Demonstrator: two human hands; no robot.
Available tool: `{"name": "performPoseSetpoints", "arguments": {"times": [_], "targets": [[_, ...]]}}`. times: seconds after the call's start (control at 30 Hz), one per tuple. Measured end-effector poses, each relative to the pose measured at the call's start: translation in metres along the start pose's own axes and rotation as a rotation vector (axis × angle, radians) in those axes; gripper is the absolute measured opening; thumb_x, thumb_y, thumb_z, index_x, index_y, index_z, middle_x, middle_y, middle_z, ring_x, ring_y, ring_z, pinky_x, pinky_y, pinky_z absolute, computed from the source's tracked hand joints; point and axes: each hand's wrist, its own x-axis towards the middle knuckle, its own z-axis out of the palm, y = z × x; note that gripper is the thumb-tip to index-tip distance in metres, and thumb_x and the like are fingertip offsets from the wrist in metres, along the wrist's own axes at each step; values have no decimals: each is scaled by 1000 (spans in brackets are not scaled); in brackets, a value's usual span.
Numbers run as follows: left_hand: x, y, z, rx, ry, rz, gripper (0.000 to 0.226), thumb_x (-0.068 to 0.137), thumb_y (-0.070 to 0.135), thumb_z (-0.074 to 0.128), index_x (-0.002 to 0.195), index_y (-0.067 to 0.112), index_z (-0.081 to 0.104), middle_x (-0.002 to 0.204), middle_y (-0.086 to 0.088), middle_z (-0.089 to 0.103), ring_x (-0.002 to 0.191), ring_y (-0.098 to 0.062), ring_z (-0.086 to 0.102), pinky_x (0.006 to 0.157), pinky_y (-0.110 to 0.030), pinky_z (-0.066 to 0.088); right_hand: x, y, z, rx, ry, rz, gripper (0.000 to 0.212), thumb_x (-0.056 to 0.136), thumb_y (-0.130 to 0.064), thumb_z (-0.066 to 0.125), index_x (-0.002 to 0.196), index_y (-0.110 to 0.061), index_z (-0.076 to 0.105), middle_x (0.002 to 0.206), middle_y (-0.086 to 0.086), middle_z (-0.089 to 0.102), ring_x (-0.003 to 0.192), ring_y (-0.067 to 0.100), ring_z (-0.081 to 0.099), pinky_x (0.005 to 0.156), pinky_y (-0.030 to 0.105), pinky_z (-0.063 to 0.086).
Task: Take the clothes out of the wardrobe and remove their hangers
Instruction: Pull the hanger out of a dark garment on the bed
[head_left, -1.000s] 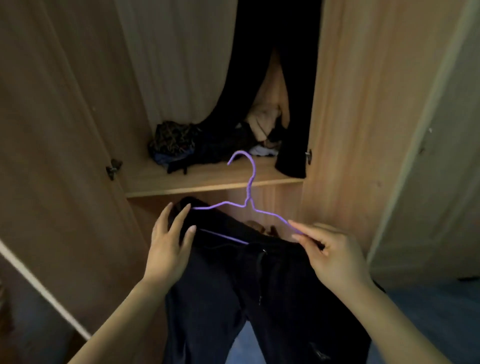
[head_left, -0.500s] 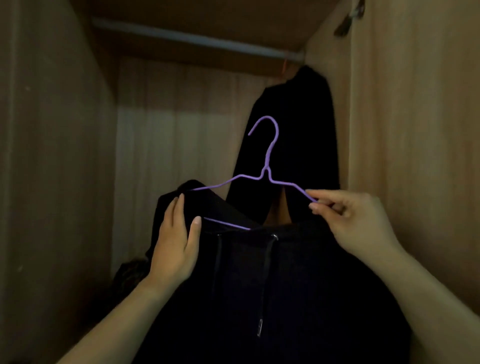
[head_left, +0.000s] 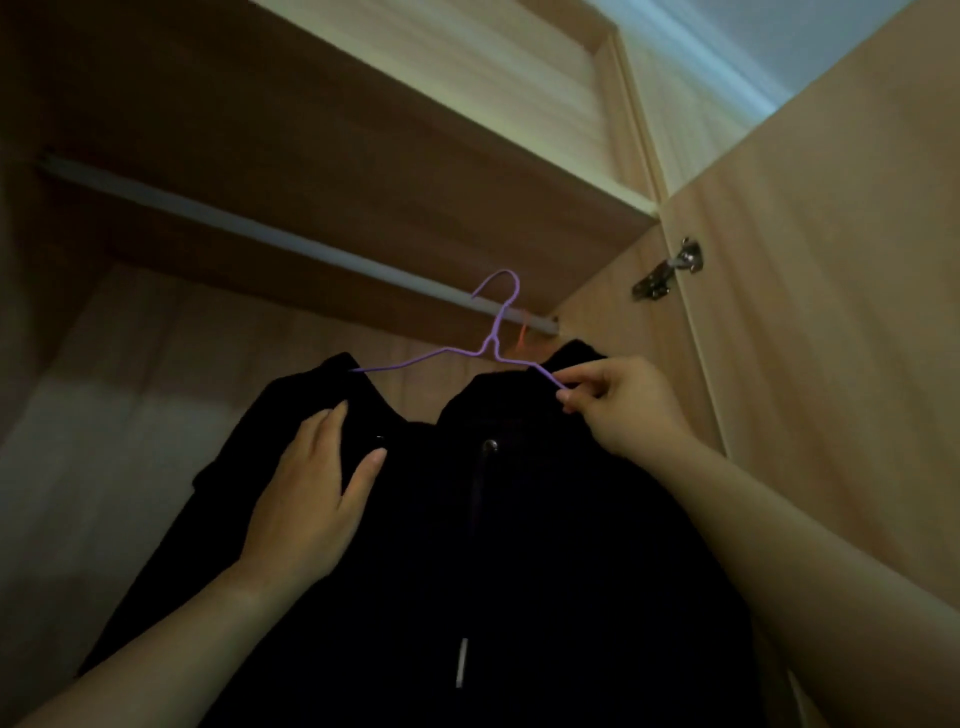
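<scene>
A purple wire hanger (head_left: 492, 340) is raised in front of the wardrobe, its hook close below the grey clothes rail (head_left: 270, 234). Black drawstring trousers (head_left: 483, 545) hang over it. My right hand (head_left: 618, 405) pinches the hanger's right arm between thumb and fingers. My left hand (head_left: 317, 493) grips the trousers' waistband at the left. Behind, at the rail's right end, another black garment (head_left: 576, 349) hangs on an orange hanger (head_left: 523, 335), mostly hidden.
The wardrobe's top panel (head_left: 363, 150) lies just above the rail. The open right door (head_left: 831, 312) with a metal hinge (head_left: 670, 270) stands close beside my right hand. The wardrobe's back wall (head_left: 104, 415) shows at the left.
The view has tilted from the lower shelf up to the rail. Both hands have lifted the hanger and trousers upward, so the hook now sits close to the rail.
</scene>
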Motion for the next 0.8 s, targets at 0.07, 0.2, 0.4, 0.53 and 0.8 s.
{"name": "performPoseSetpoints", "arguments": {"times": [0.07,0.2,0.4,0.53,0.8], "targets": [[21,-8,19,-32,35,-12,81,80,59,27,148,15,20,153,-4,23,139,-18,24,108,-30,24,24,11,12,-26,-2,-3,17,86,-14,64,101,-18,72,65,-9,64,55,1,53,49,5,35],[76,-25,61,-56,86,11,84,78,63,27,149,20,15,154,-3,20,140,-18,22,107,-31,26,83,38,35,-26,20,22,17,87,-11,63,101,-16,72,66,-11,61,60,1,52,55,11,36],[161,-44,117,-91,64,105,80,79,63,25,149,27,14,155,1,17,141,-18,20,107,-31,27,166,66,52,-139,97,18,18,89,-9,59,99,-17,72,78,1,67,72,10,57,65,21,43],[192,-59,141,-104,-9,180,69,84,61,28,146,33,20,153,3,20,139,-17,23,108,-33,29,194,76,64,-251,139,29,19,86,-13,62,104,-14,70,98,8,70,91,18,63,76,25,46],[190,-95,185,52,-195,249,57,93,54,31,145,31,26,154,1,18,138,-19,24,109,-31,28,213,79,123,-451,32,32,20,86,-15,62,105,-16,70,111,10,66,102,24,61,84,27,45]]}}
